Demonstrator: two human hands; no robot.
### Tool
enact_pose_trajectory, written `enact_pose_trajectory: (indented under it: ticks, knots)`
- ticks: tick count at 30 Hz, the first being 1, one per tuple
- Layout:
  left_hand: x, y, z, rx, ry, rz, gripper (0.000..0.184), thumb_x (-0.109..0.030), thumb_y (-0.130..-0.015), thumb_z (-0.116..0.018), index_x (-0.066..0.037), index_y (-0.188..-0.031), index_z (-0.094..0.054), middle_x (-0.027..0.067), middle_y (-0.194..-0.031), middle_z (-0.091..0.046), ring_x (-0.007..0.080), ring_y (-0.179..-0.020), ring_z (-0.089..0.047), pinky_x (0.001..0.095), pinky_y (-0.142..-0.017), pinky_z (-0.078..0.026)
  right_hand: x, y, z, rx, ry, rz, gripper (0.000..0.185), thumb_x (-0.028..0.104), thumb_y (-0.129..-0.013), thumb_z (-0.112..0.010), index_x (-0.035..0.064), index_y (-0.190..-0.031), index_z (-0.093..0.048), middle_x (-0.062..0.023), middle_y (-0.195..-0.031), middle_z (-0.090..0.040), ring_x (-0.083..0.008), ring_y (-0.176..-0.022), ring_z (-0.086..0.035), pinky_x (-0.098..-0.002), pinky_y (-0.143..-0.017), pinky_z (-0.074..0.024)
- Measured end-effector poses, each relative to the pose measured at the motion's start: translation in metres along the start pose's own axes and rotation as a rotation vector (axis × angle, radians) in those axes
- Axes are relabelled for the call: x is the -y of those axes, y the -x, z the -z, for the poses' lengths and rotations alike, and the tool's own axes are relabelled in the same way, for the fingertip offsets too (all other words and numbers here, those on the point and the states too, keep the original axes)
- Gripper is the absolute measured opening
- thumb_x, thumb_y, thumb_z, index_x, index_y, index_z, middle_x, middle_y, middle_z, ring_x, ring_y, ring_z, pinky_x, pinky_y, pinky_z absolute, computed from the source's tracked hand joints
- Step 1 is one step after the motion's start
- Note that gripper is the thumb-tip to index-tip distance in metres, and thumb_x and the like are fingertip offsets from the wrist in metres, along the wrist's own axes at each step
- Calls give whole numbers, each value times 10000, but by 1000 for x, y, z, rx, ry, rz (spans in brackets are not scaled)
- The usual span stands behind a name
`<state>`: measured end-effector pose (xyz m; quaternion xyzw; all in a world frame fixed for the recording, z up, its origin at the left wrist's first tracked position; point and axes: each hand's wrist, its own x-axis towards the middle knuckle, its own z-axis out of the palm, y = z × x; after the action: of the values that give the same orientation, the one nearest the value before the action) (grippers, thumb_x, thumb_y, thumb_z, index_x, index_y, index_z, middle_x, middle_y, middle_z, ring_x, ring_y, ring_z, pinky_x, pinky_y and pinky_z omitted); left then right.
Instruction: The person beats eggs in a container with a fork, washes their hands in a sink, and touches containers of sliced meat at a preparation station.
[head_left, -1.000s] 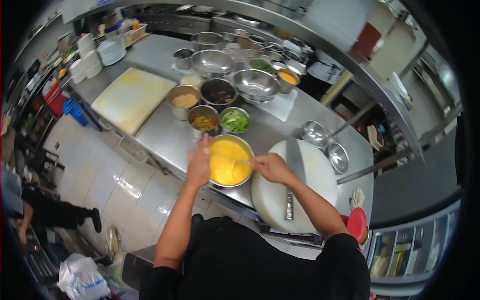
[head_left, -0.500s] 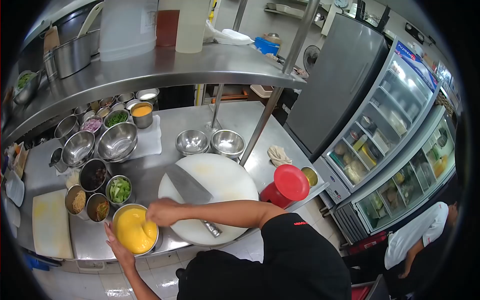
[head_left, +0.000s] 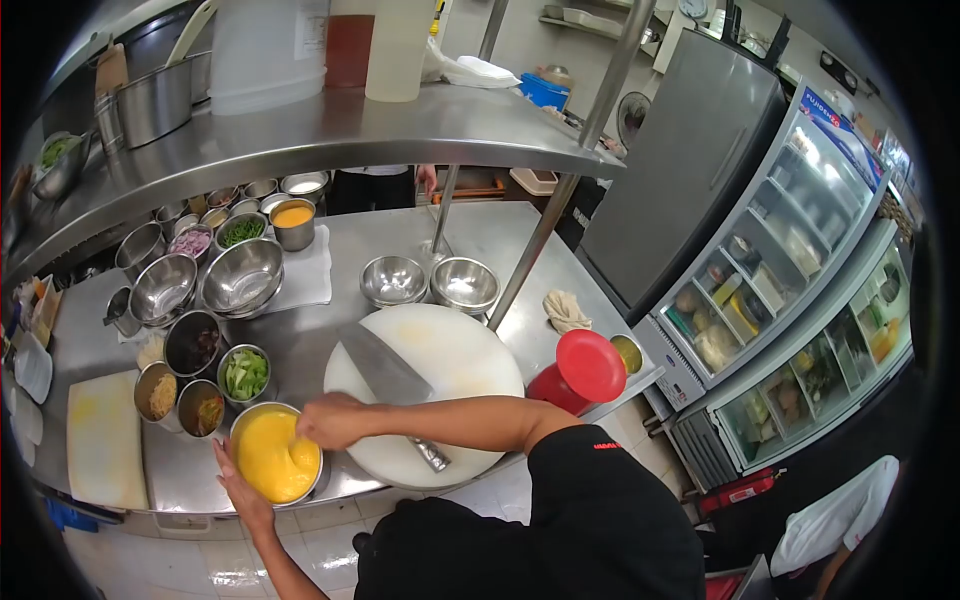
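- Room: a kitchen with a steel bench (head_left: pixel 520 240), a steel shelf (head_left: pixel 430 125) above its far edge and a grey fridge (head_left: pixel 683 170) beyond its right end.
- Bowl (head_left: pixel 320 474): stands at the near edge of the bench, left of the round board (head_left: pixel 470 360), and contains yellow liquid (head_left: pixel 268 462).
- Left hand (head_left: pixel 243 490): open, fingers extended, steadying the bowl's left side without gripping it.
- Right hand (head_left: pixel 335 420): closed in a fist at the bowl's right rim, holding a thin utensil (head_left: pixel 297 441) that dips into the liquid.
- Knife (head_left: pixel 382 368): lies across the left part of the round board, clear of both hands.
- Change: compared with one second ago, the view has turned toward the bench's right end. Since half a second ago, a person's trousers (head_left: pixel 372 190) have appeared past the far edge.
- Effect: bowl position and hand placement are essentially maintained; the stirring appears uninterrupted.
- Visibility: the fist covers most of the utensil, and its lower end is submerged; its type cannot be confirmed. The shelf hides that person's upper body. The frame cuts off a white shirt (head_left: pixel 840 510) at lower right.
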<state>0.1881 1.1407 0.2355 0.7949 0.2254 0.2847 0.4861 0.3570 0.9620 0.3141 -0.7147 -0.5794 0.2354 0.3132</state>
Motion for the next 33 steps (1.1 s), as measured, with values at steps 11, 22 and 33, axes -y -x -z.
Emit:
enact_pose_trajectory:
  ticks: [11, 22, 33]
  knots:
    - [-10, 3, 8, 6, -72, 30, 588, -394, -1005, -125, -42, -1461, -242, 121, -1471, -357, 289, -1405, -220, 497, -1127, -53, 2, 2, -1, 166, 440, -99, 205, 224, -853, -546, 165, -951, -717, -133, -793, -669, -328, -723, -640, -437, -665, -502]
    - [-7, 2, 7, -42, -102, 31, 628, -451, -996, -92, -55, -1459, -247, 109, -1490, -322, 350, -1411, -177, 586, -1101, 5, 1, -10, 3, -38, -19, -208, 222, 274, -863, -566, 165, -986, -714, -148, -772, -663, -321, -665, -618, -399, -643, -480]
    - [-11, 2, 8, -37, -52, 43, 629, -461, -997, -98, -63, -1459, -253, 109, -1490, -323, 339, -1412, -183, 564, -1110, -17, 28, -38, -1, 22, 334, -144, 228, 205, -836, -492, 122, -888, -698, -159, -806, -653, -359, -747, -625, -457, -679, -490]
